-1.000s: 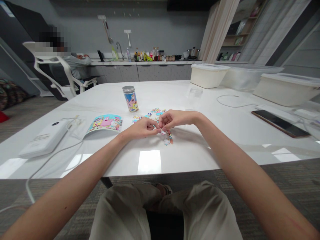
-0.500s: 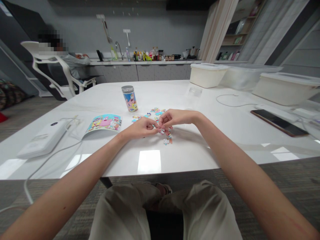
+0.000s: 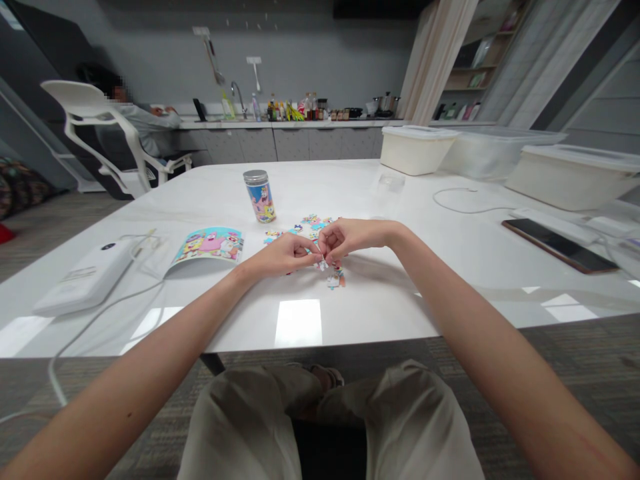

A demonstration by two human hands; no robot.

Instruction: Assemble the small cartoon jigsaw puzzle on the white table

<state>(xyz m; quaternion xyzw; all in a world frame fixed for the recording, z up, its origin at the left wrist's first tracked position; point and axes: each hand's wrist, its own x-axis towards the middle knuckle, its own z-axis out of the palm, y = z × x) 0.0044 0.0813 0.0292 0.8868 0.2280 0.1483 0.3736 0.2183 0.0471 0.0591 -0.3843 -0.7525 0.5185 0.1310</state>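
Observation:
My left hand (image 3: pixel 281 255) and my right hand (image 3: pixel 347 238) meet fingertip to fingertip over the white table (image 3: pixel 350 313). Both are pinched together on small jigsaw pieces (image 3: pixel 323 264) held between them. A small joined cluster of pieces (image 3: pixel 335 279) lies just below the fingers. Several loose colourful pieces (image 3: pixel 305 227) are scattered behind my hands. A cartoon-printed puzzle jar (image 3: pixel 259 196) with a metal lid stands upright beyond them. The reference picture card (image 3: pixel 209 244) lies flat to the left.
A white device (image 3: pixel 83 277) with a cable lies at the left. A dark phone (image 3: pixel 559 245), a white cable (image 3: pixel 457 200) and lidded plastic bins (image 3: pixel 417 150) are at the right. A person sits in a white chair (image 3: pixel 107 127) at the back left, by a kitchen counter.
My hands stay pinched together at the same spot; the fingers have shifted only slightly on the pieces.

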